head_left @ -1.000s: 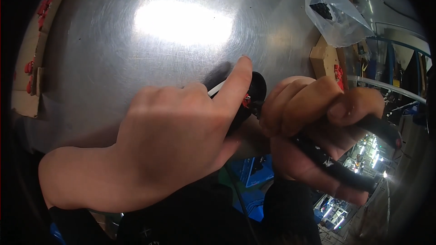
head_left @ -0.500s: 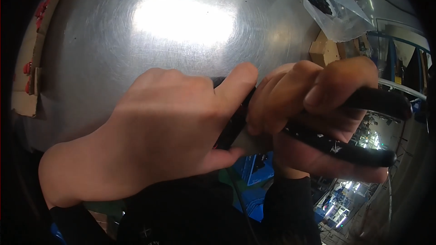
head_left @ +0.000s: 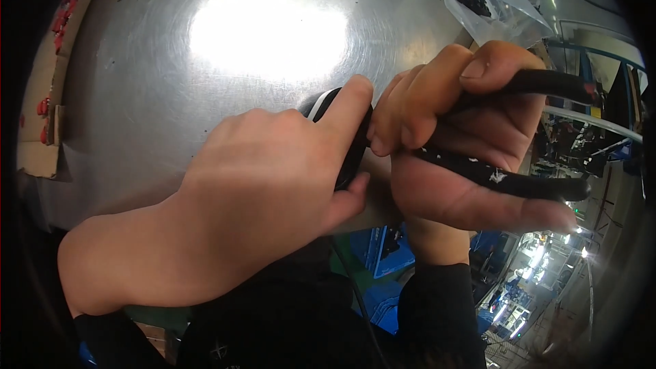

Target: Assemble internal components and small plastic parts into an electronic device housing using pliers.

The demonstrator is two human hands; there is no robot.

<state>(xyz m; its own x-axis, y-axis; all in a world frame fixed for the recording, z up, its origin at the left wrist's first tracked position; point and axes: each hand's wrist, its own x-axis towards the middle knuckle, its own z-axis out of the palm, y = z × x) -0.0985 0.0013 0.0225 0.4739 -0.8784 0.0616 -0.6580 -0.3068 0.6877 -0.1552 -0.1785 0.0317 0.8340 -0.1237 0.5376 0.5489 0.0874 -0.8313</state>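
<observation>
The left hand [head_left: 266,164] pinched a black part [head_left: 353,156] between thumb and forefinger near the table [head_left: 150,75]. Beside it, the right hand [head_left: 471,133] curled its fingers around black-handled pliers [head_left: 529,184].

Blk top [head_left: 280,301] w/ sm. wht star-like mark [head_left: 219,350]. L sleeve [head_left: 113,335] & R sleeve [head_left: 437,307] also blk, long, ending short of L hand [head_left: 266,164] & R hand [head_left: 488,123], both bare.

This looks like a workshop or factory floor: a scratched metal workbench [head_left: 147,61], a cardboard box [head_left: 39,158] with small red parts [head_left: 45,106], a clear plastic bag [head_left: 516,15] of black pieces [head_left: 473,1], blue bins [head_left: 384,306] below, and bright lights [head_left: 538,257] amid clutter beyond.
</observation>
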